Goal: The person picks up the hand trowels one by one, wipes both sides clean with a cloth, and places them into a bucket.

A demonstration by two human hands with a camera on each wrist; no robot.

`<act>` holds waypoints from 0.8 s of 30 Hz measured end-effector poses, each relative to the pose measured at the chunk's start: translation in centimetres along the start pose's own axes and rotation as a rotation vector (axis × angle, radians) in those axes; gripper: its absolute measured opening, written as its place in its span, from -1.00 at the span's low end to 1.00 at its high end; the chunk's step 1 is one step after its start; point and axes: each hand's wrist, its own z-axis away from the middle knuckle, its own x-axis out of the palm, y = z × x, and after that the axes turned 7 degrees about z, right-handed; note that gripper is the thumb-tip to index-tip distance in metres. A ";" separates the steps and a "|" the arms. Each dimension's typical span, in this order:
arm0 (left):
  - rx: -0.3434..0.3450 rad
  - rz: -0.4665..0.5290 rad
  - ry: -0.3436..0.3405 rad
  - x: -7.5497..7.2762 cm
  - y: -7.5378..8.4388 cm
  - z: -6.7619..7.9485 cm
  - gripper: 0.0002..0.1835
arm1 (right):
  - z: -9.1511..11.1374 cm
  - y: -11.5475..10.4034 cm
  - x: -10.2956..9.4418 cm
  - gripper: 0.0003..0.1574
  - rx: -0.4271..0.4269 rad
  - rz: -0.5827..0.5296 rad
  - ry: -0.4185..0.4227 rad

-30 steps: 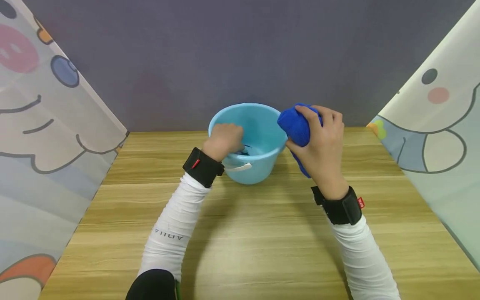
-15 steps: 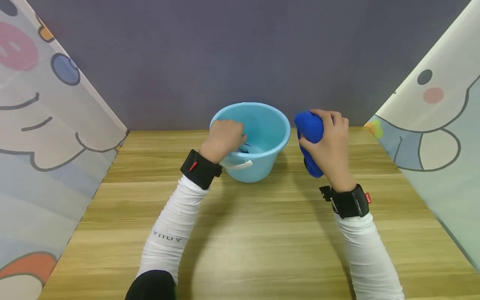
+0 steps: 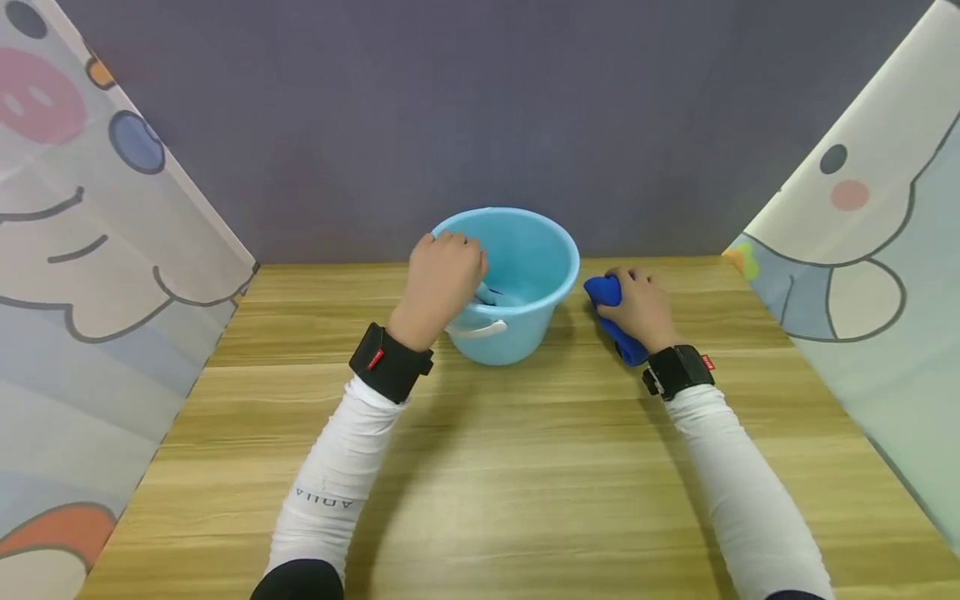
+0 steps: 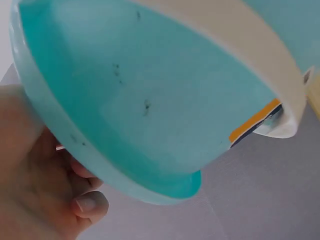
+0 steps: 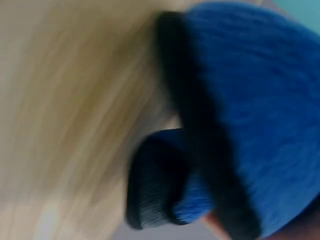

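My left hand point(image 3: 442, 275) is over the left rim of a light blue bucket point(image 3: 502, 337). In the left wrist view its fingers point(image 4: 89, 206) are curled just past the bucket's rim point(image 4: 107, 167). A thin pale sliver shows among them; I cannot tell whether the hand holds something. To the right of the bucket, my right hand point(image 3: 641, 308) grips a folded blue towel point(image 3: 609, 312) low at the table. Up close in the right wrist view, the fuzzy towel point(image 5: 265, 100) has a dark edging and a curled end.
A white handle point(image 3: 480, 331) hangs on the bucket's near side. The wooden table point(image 3: 517, 483) meets a grey wall point(image 3: 495, 108) just behind the bucket. Cartoon-printed panels point(image 3: 847, 275) flank it on both sides.
My right hand has moved right, away from the bucket, then down to the table with the towel. My left hand has risen slightly at the rim.
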 end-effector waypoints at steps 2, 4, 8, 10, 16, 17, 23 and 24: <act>0.016 0.010 0.032 0.0 0.3 0.4 -0.55 | -0.1 0.4 0.5 -0.21 0.016 0.004 -0.057; 0.028 0.024 0.058 -0.1 0.7 0.6 -0.56 | -0.1 0.9 0.9 -0.19 0.034 0.016 -0.109; 0.019 0.036 0.096 -0.2 1.2 0.9 -0.61 | -0.2 1.6 0.6 -0.07 0.052 0.010 -0.134; 0.009 0.033 0.112 -0.3 1.3 1.1 -0.67 | -0.1 1.6 -0.3 -0.06 0.056 -0.012 -0.084; -0.050 -0.041 0.097 -0.5 1.4 4.3 -0.82 | 2.9 -1.8 -2.8 -0.30 0.037 -0.037 0.182; -0.067 -0.049 0.084 -0.5 1.5 5.3 -0.79 | 3.7 -2.7 -3.0 -0.34 0.027 -0.027 0.224; -0.149 0.012 0.037 -0.2 4.2 10.4 -0.80 | 9.0 -8.2 -2.2 -0.39 -0.003 0.009 0.358; -0.166 0.028 0.026 -0.2 4.8 11.0 -0.80 | 9.8 -9.0 -1.8 -0.39 -0.006 0.011 0.354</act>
